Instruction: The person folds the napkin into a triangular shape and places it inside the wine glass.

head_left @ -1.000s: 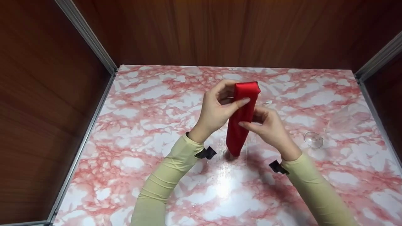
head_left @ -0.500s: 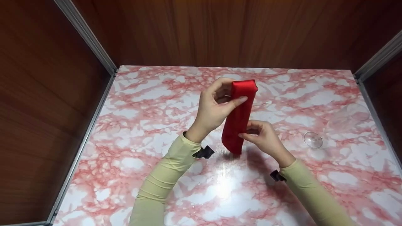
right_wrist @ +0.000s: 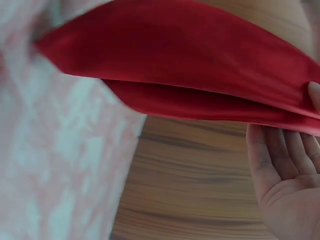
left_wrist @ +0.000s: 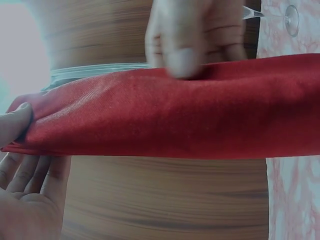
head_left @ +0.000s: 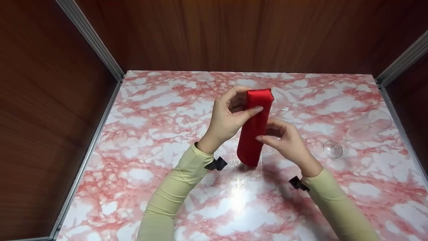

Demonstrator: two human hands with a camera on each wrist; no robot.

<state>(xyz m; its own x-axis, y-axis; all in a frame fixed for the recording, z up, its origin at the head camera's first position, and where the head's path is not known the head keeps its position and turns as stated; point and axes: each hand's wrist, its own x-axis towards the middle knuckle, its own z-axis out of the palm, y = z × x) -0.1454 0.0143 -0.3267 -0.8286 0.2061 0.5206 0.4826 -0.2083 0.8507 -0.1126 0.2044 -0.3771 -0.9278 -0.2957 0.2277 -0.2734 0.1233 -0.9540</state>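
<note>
Over the red-and-white marbled table (head_left: 140,174), a folded red satin cloth (head_left: 251,132) is held at a slant, its lower end close above or touching, I cannot tell which. The left hand (head_left: 225,117) pinches its upper end between thumb and fingers; the right hand (head_left: 288,140) pinches its right edge lower down. Rightward, a clear wine glass (head_left: 332,149) lies on its side.

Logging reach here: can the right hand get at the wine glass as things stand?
Probably yes: nothing visible stands between the right hand and the wine glass lying on its side, though that hand would need to release the red satin cloth, which the left hand also holds.
</note>
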